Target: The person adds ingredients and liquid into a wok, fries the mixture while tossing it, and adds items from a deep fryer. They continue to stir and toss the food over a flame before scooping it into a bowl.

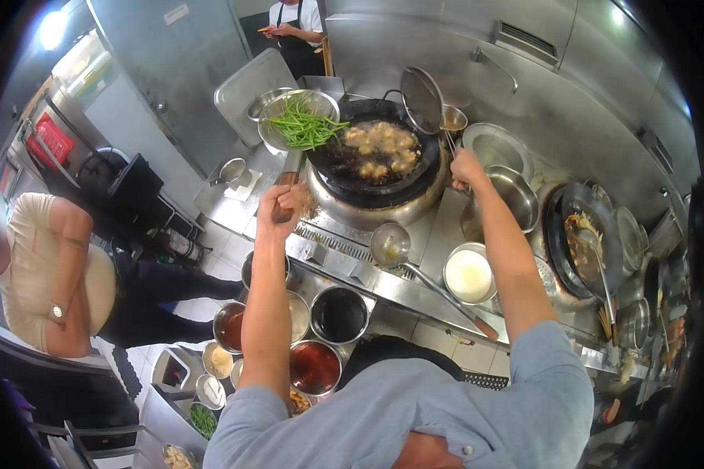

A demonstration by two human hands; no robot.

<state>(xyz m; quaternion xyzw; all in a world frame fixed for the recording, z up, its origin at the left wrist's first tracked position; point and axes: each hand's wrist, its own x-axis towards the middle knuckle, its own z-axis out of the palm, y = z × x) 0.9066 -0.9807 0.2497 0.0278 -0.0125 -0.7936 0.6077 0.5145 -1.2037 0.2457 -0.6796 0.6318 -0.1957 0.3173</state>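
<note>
My left hand [277, 209] is closed round the wooden handle of a metal strainer [272, 139], which holds green beans [305, 123]. The strainer is at the left rim of a black wok [338, 166], and some beans reach over the rim. Inside the wok, browned pieces of food [383, 147] lie in bubbling oil. With closed fingers my right hand [468, 170] grips the thin handle of a round mesh skimmer [421, 100], raised on edge above the wok's right side.
A ladle [391, 246] lies across the counter edge beside a pot of white liquid [469, 273]. On the right, a second wok [579, 242] holds food and a ladle. Sauce pots [315, 367] stand below. One person [55, 273] stands left, another [296, 31] behind.
</note>
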